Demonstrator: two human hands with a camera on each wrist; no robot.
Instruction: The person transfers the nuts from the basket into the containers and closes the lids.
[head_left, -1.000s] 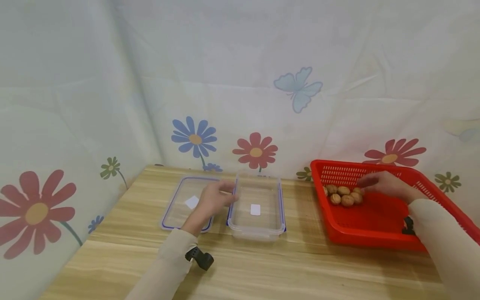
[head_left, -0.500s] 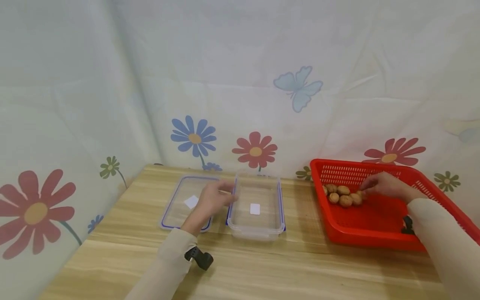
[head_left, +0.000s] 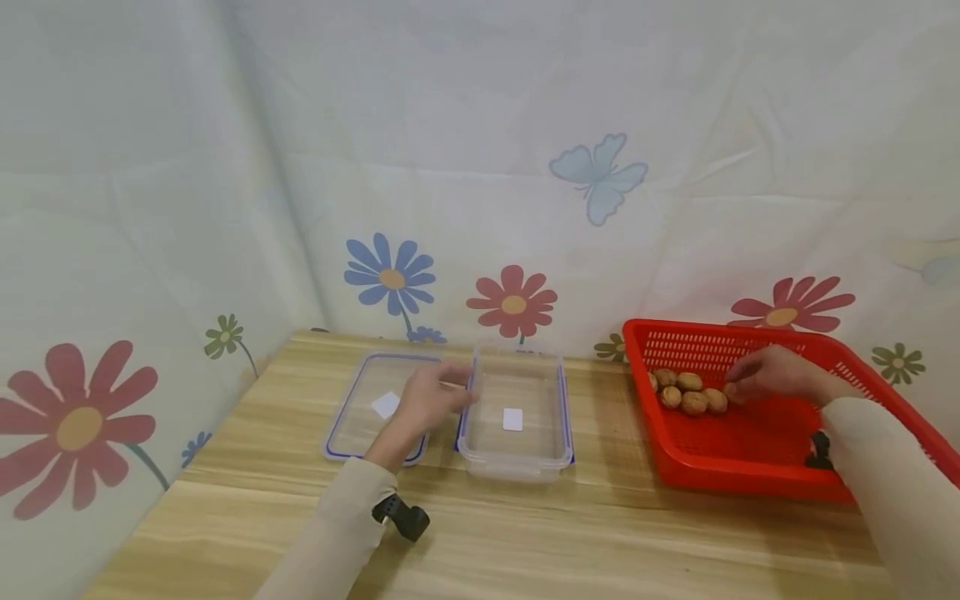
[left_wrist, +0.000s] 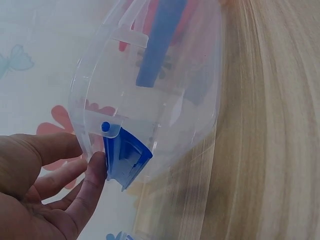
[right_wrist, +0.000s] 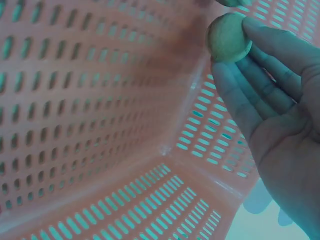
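In the head view my left hand (head_left: 431, 400) is at the left rim of a clear plastic food container (head_left: 517, 457) with blue clips. The left wrist view has its thumb and a finger pinching the rim beside a hanging blue clip (left_wrist: 125, 157). My right hand (head_left: 776, 375) reaches into a red plastic basket (head_left: 757, 475). Seen from the right wrist, thumb and fingers pinch a round walnut (right_wrist: 227, 39); the hand mostly hides it from the head camera. Several more walnuts (head_left: 693, 402) lie at the basket's left end.
Left of the container, a clear lid (head_left: 348, 417) with a blue seal lies flat on the wooden table (head_left: 480, 542), partly behind my left hand. A flowered cloth (head_left: 450, 167) hangs behind the table. White labels mark the lid and container.
My right hand has closed its fingers on the rightmost walnut and drawn it slightly right, away from the others. The left hand and container have stayed in place.
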